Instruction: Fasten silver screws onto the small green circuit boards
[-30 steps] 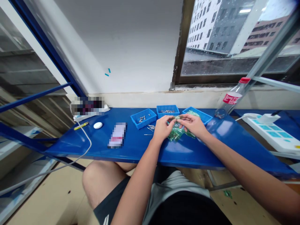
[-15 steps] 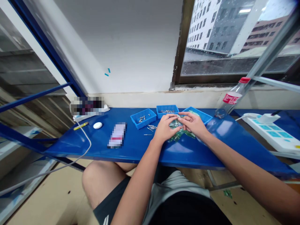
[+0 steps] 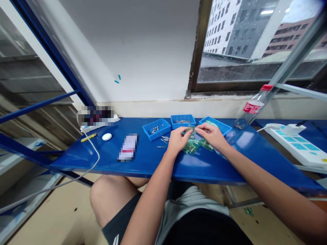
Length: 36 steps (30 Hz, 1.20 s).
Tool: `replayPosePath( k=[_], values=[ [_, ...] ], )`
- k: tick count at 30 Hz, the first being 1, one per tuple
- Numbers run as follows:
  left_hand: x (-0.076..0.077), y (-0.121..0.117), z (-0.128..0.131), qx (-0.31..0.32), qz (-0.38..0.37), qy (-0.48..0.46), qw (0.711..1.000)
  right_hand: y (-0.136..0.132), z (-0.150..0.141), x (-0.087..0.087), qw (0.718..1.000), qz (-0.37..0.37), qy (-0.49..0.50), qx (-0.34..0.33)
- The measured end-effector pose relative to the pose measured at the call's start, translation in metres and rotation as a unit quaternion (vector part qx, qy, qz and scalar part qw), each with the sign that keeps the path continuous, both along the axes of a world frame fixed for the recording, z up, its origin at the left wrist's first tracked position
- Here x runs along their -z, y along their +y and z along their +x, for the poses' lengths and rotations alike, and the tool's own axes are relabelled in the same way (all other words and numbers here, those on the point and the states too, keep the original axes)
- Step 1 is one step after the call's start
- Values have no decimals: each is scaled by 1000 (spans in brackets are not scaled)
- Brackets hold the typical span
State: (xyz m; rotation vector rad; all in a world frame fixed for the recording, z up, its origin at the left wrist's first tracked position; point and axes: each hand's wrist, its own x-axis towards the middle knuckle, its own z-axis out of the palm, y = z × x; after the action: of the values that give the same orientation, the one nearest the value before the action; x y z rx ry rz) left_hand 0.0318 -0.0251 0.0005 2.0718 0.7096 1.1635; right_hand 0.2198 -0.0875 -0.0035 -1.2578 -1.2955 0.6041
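Observation:
My left hand (image 3: 178, 139) is closed, thumb against fingers, on a small green-tinted clear packet (image 3: 189, 128). Beside it, my right hand (image 3: 211, 135) is pinched at the packet's right side; whatever its fingertips hold is too small to make out. Beneath both hands lies a pile of shiny green-tinted packets (image 3: 190, 147) on the blue table (image 3: 150, 166). Several thin metal pins (image 3: 165, 139) lie left of my left hand. A blue bin (image 3: 156, 130) with small metal parts stands farther left.
Behind my hands stand a blue bin (image 3: 183, 117) of metal pins and another blue bin (image 3: 224, 127) holding green packets. A bottle (image 3: 251, 107) and a power strip (image 3: 298, 143) are on the right. A phone (image 3: 128, 147), white oval object (image 3: 107, 136) and yellow cutter (image 3: 89, 137) lie left.
My fingertips have moved slightly apart, with the right hand's fingers drawn in to a pinch. The small packet in my left hand and more of the pile now show.

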Motion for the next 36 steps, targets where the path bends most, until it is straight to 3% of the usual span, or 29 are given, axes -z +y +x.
replayPosePath(
  k=[5, 10, 13, 16, 20, 25, 31, 36],
  values=[
    [2, 1, 2, 6, -48, -16, 999, 3, 0, 1, 1000, 21, 18, -14],
    [7, 3, 2, -8, 18, 21, 1000, 5, 18, -5, 995, 43, 32, 78],
    [9, 3, 1, -13, 60, 81, 995, 1, 38, -11, 976, 85, -64, 189],
    [10, 3, -1, -26, 80, 112, 990, -4, 59, -12, 927, 110, -237, 267],
    [12, 4, -2, -48, 87, 137, 986, -1, 77, -1, 877, 34, -423, 225],
    [14, 6, -3, -52, 96, 166, 980, 3, 80, 8, 865, -16, -468, 180],
    [17, 8, -3, -66, 98, 206, 971, -2, 62, -4, 873, 95, -433, 203],
    [16, 8, -4, -70, 79, 210, 972, -5, 26, -10, 881, 187, -422, 109]
  ],
)
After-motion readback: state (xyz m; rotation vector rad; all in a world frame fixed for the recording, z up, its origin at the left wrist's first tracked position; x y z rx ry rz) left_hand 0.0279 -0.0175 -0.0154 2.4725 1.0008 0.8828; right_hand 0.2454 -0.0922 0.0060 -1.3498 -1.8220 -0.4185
